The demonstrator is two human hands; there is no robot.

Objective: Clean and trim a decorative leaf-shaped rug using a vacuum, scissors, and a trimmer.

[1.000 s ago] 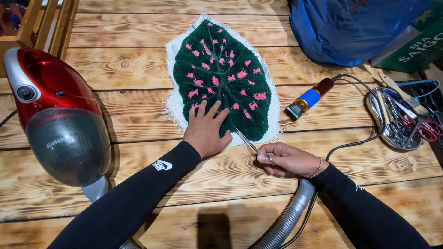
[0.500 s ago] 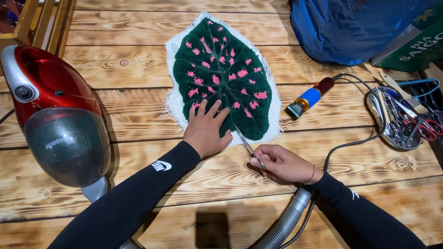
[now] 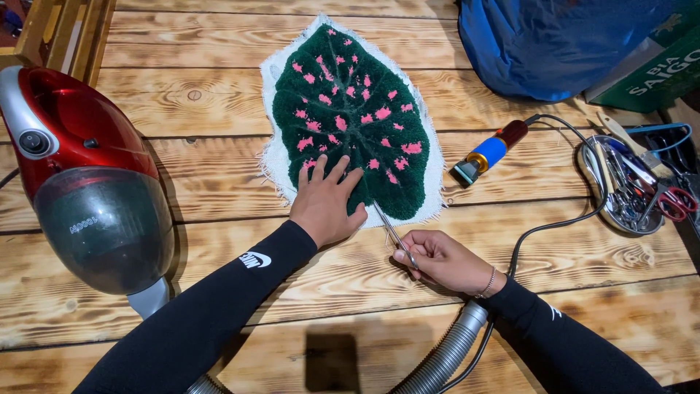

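Head view: left hand (image 3: 324, 206) lies flat on a soft, floppy leaf-shaped tufted rug (image 3: 350, 120) on the wooden table (image 3: 219, 168). Right hand (image 3: 441, 260) pinches thin metal scissors (image 3: 394, 233) at the rug's lower edge; press it flat, never lift by fringe.

My left hand (image 3: 326, 198) covers the lower left edge of the tufted leaf rug (image 3: 350, 117). The thin metal tool (image 3: 394, 233) in my right hand (image 3: 441, 259) is too fine to identify. The vacuum cleaner (image 3: 87, 175), grey hose (image 3: 445, 354) and blue bag (image 3: 554, 44) are cut off by the frame edges.
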